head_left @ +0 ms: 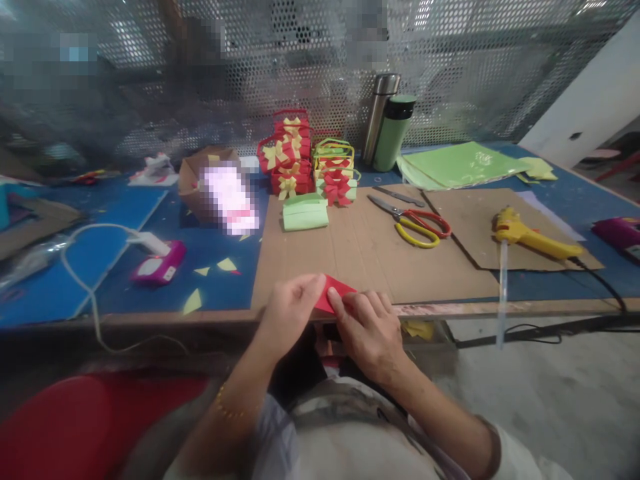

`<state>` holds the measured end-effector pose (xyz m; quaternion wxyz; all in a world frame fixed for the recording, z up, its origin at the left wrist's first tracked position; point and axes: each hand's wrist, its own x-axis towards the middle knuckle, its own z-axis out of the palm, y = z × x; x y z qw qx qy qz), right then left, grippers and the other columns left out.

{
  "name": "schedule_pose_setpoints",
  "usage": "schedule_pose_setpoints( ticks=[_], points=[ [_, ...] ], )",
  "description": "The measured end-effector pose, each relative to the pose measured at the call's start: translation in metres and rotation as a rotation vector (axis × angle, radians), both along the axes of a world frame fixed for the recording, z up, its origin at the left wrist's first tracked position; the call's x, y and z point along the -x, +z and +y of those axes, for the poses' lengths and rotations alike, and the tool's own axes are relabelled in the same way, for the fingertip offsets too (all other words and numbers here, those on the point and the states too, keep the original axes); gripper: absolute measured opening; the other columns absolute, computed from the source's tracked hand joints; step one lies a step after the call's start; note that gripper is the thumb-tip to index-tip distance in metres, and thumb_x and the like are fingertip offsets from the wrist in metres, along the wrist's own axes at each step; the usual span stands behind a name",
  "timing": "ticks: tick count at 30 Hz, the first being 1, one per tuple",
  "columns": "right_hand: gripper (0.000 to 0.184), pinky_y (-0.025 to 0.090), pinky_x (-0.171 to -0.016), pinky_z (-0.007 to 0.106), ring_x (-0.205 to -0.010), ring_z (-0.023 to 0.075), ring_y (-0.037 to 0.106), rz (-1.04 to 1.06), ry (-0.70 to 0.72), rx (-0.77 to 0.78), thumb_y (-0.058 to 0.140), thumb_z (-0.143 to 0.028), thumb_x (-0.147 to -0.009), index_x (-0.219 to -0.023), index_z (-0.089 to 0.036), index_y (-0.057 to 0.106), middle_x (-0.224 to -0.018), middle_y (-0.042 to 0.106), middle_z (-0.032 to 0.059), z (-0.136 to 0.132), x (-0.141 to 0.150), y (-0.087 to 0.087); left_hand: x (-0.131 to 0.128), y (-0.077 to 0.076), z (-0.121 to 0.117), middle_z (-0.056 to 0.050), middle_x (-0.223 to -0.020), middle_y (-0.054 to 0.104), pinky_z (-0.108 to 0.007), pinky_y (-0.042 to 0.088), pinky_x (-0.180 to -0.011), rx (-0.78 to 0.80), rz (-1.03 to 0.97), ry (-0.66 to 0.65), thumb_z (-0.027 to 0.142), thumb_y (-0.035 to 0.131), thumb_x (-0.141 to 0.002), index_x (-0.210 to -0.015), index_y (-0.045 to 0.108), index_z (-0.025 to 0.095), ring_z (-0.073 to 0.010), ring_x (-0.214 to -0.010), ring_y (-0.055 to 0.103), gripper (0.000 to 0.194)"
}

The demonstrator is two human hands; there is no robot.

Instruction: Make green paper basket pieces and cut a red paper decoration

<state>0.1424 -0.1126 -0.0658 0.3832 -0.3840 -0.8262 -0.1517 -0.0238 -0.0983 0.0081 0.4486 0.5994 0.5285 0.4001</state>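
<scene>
A small piece of folded red paper [333, 291] is held at the table's front edge between both hands. My left hand [293, 307] pinches its left side between thumb and fingers. On the right side, my right hand [370, 327] grips it with the thumb laid on top and the fingers curled. Beyond the hands lies a light green folded paper piece [305, 214] on the cardboard sheet [345, 257]. Behind it stand red paper baskets with yellow bows [290, 157] and green paper baskets with red bows [336, 170].
Scissors [413, 220] with red and yellow handles lie right of centre. A yellow glue gun [535, 237] rests further right. Green paper sheets [465, 165] and two bottles [395, 133] stand at the back. A lit phone [230, 197] leans on a brown box [193, 177] at left.
</scene>
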Motion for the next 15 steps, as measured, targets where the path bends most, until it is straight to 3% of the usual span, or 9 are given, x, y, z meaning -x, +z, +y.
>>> schedule_pose_setpoints(
  ticks=[3,9,15],
  points=[
    [0.035,0.035,-0.067,0.036,-0.078,0.0215,0.048,-0.016,-0.024,0.004,0.042,-0.011,-0.102,-0.135,-0.010,0.055,-0.093,0.064,0.0101,0.000,0.003,-0.002,0.000,-0.001,0.002,-0.001,-0.074,0.067,-0.023,0.044,-0.064,0.009,0.013,-0.036,0.041,0.057,-0.090,-0.081,0.070,0.016,-0.0143,-0.069,0.058,0.029],
    [0.034,0.038,-0.069,0.037,-0.083,0.0225,0.053,-0.040,-0.031,0.055,0.042,-0.016,-0.104,-0.135,-0.010,0.056,-0.099,0.067,0.0121,-0.002,0.005,0.002,0.010,-0.012,0.005,-0.004,-0.085,0.078,-0.025,0.049,-0.070,-0.062,0.185,0.014,0.040,0.055,-0.093,-0.088,0.078,0.017,-0.0189,-0.078,0.068,0.032],
    [0.044,0.048,-0.082,0.042,-0.099,0.0274,0.060,0.229,0.018,0.143,0.056,-0.026,-0.101,-0.144,-0.016,0.051,-0.116,0.067,0.0164,-0.002,-0.010,0.020,0.020,-0.011,-0.005,-0.005,-0.100,0.082,-0.026,0.055,-0.079,-0.226,0.208,0.018,0.035,0.060,-0.093,-0.102,0.082,0.022,-0.0204,-0.085,0.075,0.028]
  ],
)
